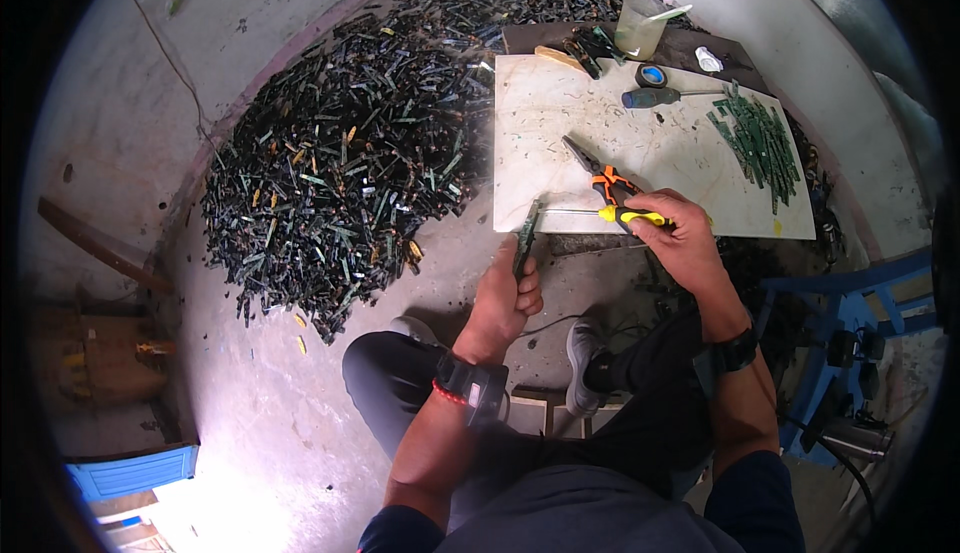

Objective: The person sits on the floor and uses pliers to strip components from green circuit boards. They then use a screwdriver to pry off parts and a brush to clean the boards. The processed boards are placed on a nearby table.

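My left hand (505, 301) is closed round a narrow dark strip (527, 230) with a greenish face, held upright at the front left edge of a white board (570, 103). In my right hand (683, 238) is a screwdriver (630, 215) with a yellow and black handle. Its thin shaft points left, and the tip meets or nearly meets the strip's upper part; I cannot tell which. Just beyond the screwdriver, orange and black pliers (604, 179) lie on the board with their jaws toward the far left.
Several green strips (757, 148) are heaped at the board's right. A second screwdriver (650, 99), a tape roll (651, 76) and a cloudy cup (640, 29) stand or lie at the back. A large pile of dark strips (350, 163) covers the floor leftward. A blue chair (835, 303) is at right.
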`<move>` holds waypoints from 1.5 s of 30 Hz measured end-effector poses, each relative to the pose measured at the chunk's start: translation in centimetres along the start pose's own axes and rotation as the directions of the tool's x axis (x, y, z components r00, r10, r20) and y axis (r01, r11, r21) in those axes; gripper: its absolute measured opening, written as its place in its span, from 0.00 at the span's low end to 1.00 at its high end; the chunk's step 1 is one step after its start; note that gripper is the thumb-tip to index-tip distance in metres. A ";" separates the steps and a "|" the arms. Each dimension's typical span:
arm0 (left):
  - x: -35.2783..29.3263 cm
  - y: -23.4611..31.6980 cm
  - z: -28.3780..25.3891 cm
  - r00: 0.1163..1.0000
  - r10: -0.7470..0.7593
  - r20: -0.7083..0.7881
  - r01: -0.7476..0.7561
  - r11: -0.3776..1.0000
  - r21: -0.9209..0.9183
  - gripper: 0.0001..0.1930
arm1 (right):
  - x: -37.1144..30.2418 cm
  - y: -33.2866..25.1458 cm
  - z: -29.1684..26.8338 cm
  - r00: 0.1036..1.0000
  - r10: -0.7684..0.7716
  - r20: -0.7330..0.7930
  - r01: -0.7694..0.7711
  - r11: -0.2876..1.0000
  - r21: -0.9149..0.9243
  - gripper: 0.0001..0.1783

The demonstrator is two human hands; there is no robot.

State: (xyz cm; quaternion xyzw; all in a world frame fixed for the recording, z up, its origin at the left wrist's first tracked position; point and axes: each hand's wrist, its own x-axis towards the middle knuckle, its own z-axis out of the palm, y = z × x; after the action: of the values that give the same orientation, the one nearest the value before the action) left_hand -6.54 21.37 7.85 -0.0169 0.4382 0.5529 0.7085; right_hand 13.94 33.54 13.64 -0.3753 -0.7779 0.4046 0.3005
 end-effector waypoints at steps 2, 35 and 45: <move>0.0 0.0 0.0 1.000 0.001 0.000 -0.001 1.000 -0.003 0.22 | 0.0 -0.1 0.0 1.000 -0.001 0.002 0.001 1.000 -0.014 0.13; 0.1 -0.4 0.0 0.996 0.070 -0.058 -0.067 0.996 0.059 0.24 | 0.0 -0.7 0.4 0.994 0.017 0.106 -0.020 0.999 0.027 0.10; 0.5 -0.8 -0.5 0.991 0.125 -0.052 -0.119 0.987 0.105 0.26 | 0.1 -1.5 0.4 0.982 0.095 0.166 -0.105 0.993 0.051 0.09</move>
State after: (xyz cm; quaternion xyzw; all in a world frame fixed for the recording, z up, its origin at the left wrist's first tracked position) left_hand -6.19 21.23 6.83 0.0298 0.4864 0.5717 0.6601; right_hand 13.10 32.87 14.76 -0.3704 -0.7678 0.4713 0.2262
